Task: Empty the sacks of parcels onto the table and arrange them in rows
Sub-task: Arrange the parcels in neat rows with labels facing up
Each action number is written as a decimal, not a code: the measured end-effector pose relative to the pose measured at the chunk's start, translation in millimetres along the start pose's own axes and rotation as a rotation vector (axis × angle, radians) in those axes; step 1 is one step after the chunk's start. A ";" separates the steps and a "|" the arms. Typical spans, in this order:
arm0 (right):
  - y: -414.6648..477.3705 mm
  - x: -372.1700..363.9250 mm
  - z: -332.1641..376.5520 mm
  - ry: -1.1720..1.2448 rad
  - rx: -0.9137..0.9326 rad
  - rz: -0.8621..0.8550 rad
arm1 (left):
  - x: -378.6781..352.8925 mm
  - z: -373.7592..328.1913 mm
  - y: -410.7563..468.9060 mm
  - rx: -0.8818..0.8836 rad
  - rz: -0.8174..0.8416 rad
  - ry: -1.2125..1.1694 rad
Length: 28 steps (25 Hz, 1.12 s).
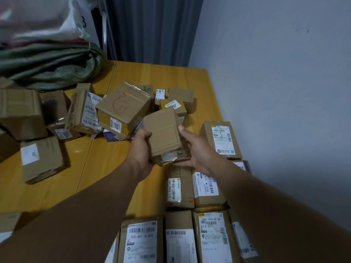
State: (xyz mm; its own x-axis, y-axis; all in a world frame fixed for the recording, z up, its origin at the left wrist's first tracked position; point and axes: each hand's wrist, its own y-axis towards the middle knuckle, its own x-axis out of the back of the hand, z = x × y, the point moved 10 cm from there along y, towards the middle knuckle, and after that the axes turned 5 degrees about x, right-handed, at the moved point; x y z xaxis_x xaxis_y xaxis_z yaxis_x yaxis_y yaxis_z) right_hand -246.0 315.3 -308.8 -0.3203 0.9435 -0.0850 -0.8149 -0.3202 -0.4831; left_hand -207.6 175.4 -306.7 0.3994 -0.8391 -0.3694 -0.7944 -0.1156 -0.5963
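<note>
A small brown cardboard parcel (164, 132) is held above the wooden table (106, 164), tilted, with its plain side up. My left hand (141, 147) grips its left edge and my right hand (193, 149) grips its right edge and underside. Several labelled parcels lie in neat rows at the lower right, among them one with a white label (221, 139) just right of my hands. A loose heap of parcels, including a box with a red drawing (123, 109), lies behind my hands and to the left.
Green sacks (49, 67) lie crumpled at the table's back left with a white sack (39, 16) above them. A grey curtain (152, 29) hangs behind the table, and a pale wall (275, 73) runs along the table's right edge.
</note>
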 end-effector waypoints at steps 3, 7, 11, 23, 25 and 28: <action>-2.2 9.4 1.6 -0.018 0.067 -0.054 | 2.7 7.5 0.5 0.038 -0.030 0.001; -3.7 25.3 6.8 -0.012 0.090 -0.150 | 4.8 3.4 -1.5 0.006 -0.096 0.181; -5.0 20.9 13.6 -0.072 0.141 -0.200 | -10.1 11.5 -9.0 0.120 0.092 0.261; 0.0 23.4 7.5 0.074 0.034 -0.190 | -27.1 17.9 -11.1 0.217 0.334 -0.287; 0.3 21.8 10.5 0.085 0.024 -0.185 | -25.1 13.8 -12.9 0.205 0.318 -0.278; 2.8 21.5 7.8 0.010 0.025 -0.190 | -15.1 12.0 -13.2 0.185 0.223 -0.212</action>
State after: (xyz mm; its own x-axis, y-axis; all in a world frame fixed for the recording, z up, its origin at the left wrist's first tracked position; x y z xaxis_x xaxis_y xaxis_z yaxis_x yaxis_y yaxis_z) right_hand -258.9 334.0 -305.1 -0.1551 0.9879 -0.0035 -0.8720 -0.1385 -0.4695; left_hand -197.6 196.0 -301.9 0.3274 -0.7014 -0.6332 -0.7840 0.1724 -0.5964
